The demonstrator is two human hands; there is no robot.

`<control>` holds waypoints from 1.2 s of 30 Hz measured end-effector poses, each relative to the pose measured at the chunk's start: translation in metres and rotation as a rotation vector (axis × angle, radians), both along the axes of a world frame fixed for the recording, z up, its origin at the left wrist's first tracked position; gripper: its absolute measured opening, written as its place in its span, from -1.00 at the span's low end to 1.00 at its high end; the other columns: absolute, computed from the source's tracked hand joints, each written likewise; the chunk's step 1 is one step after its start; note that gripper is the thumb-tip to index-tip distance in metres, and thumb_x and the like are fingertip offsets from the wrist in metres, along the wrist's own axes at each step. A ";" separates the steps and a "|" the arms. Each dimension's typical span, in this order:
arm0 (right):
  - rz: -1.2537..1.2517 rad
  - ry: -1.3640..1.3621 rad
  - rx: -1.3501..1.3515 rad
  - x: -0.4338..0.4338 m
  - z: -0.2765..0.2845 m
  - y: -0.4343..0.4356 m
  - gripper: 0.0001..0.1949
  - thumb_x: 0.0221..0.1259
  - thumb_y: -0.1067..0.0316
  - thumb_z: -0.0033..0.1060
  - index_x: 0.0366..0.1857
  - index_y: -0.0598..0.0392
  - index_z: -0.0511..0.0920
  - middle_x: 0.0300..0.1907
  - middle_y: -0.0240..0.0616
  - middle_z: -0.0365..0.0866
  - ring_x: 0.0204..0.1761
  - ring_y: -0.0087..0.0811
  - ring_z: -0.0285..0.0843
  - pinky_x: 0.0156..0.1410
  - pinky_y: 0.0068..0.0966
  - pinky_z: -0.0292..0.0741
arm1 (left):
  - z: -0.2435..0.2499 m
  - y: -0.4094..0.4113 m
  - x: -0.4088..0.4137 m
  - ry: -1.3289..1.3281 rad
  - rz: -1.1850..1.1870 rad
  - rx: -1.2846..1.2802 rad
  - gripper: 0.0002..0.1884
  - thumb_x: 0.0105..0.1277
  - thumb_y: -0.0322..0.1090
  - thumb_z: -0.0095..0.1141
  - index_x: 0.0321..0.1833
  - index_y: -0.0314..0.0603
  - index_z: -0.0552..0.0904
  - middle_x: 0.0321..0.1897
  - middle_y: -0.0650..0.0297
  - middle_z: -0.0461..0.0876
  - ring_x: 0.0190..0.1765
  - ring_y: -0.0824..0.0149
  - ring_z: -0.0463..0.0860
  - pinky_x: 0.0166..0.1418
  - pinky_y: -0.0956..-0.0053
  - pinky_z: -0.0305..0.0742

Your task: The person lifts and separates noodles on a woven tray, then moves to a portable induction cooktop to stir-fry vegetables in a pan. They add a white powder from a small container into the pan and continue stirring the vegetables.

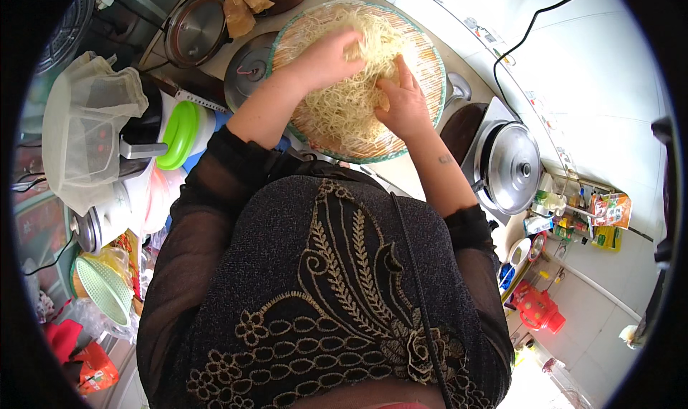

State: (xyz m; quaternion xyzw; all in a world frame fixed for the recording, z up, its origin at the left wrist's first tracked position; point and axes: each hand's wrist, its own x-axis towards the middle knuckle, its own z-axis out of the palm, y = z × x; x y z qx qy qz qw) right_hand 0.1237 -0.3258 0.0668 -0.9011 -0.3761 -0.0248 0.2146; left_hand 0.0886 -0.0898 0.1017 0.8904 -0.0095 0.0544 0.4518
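Thin pale noodle strands (338,108) lie in a loose heap on a round woven tray (414,137) with a green rim. Clear plastic film seems to lie between the strands and the weave. Over the heap's upper part is my left hand (338,57), blurred, its fingers curved at the strands; whether it grips any is not clear. My right hand (403,103) rests on the heap's right side with fingers and thumb spread apart. Some of its fingertips are hidden among the strands.
Left of the tray are a dark round lid (244,73), a steel-lidded pan (196,30) and a green plastic basin (180,135). A metal ladle (458,88) pokes out at the right. A lidded steel pot (513,159) sits beyond it, beneath a hanging black cable (529,30).
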 end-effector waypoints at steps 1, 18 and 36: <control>0.010 -0.052 -0.021 0.005 -0.003 0.002 -0.59 0.00 0.27 0.58 0.00 0.00 0.67 0.49 0.19 0.31 0.37 0.15 0.51 0.36 -0.07 0.58 | -0.004 -0.002 -0.001 -0.018 -0.043 0.196 -0.46 0.39 -0.19 0.29 0.42 -0.08 0.54 0.49 -0.06 0.42 0.51 0.02 0.44 0.51 0.17 0.42; -0.157 1.089 1.232 0.015 0.091 0.020 -0.75 0.49 0.32 0.22 0.07 0.25 0.61 -0.07 -0.26 0.73 -0.07 -0.52 0.64 0.09 -0.53 0.58 | -0.022 -0.025 -0.007 0.163 -0.094 -0.513 -0.48 0.34 -0.22 0.33 0.30 -0.31 0.60 -0.01 0.16 0.75 -0.04 0.33 0.71 0.09 0.38 0.61; -0.005 0.752 0.589 0.041 0.099 0.026 -0.24 0.22 0.25 0.45 0.52 0.15 0.33 0.40 -0.08 0.48 0.34 -0.23 0.48 0.42 -0.29 0.45 | 0.038 -0.005 0.005 0.273 0.179 -0.681 -0.56 0.40 -0.30 0.18 0.31 -0.25 0.58 -0.06 0.24 0.70 -0.20 0.42 0.65 -0.22 0.52 0.54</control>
